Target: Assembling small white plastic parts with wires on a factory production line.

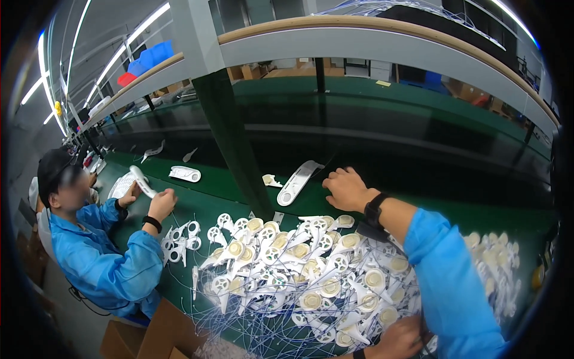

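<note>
My right hand (345,189) reaches forward, palm down with fingers bent, onto the edge of the dark green conveyor belt (418,149). Nothing shows in it. A long white plastic housing (297,182) lies on the belt just left of it, apart from the fingers. My left hand (399,338) sits low at the near edge of a big pile of white round-headed plastic parts with thin blue-white cords (299,275). My blue sleeve (448,281) partly hides it, and its grip is not visible.
A green post (230,131) stands left of the housing. On the belt lie a small white piece (271,179) and another white housing (185,174). At the left a co-worker in a blue coat (95,257) holds a long white part (142,181). A cardboard box (155,335) stands below.
</note>
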### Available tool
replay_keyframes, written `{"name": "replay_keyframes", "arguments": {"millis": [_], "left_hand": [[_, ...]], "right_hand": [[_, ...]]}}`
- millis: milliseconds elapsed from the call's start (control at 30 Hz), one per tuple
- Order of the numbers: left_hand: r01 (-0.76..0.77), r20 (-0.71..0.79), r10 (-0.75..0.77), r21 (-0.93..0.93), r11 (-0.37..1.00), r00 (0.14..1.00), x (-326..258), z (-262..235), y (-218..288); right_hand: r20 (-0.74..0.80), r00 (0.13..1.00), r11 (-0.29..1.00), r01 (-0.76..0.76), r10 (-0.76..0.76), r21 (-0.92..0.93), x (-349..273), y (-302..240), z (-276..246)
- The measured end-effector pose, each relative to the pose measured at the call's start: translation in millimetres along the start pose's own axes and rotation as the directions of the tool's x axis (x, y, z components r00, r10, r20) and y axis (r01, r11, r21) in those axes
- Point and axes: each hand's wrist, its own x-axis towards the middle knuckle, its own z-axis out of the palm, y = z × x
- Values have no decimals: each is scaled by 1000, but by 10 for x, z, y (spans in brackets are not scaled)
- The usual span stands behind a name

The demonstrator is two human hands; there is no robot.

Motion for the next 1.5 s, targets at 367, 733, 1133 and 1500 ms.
{"name": "replay_keyframes", "arguments": {"millis": [367, 733, 1133, 1500], "left_hand": [[15, -40, -16, -12, 1000, 999, -4, -82, -14], [133, 54, -132, -12, 991, 990, -10, -172, -17], [258, -273, -304, -189, 947, 913, 159, -311, -71], [144, -184, -511, -831, 537, 840, 208, -437, -75]], "right_hand": [[-33, 984, 984, 173, -175, -49, 619, -387, 473], [-26, 976, 963, 211, -218, -165, 302, -50, -11], [-111, 993, 978, 57, -35, 201, -1170, -312, -1575], [20, 1000, 918, -6, -2, 396, -1129, -626, -1148]]}}
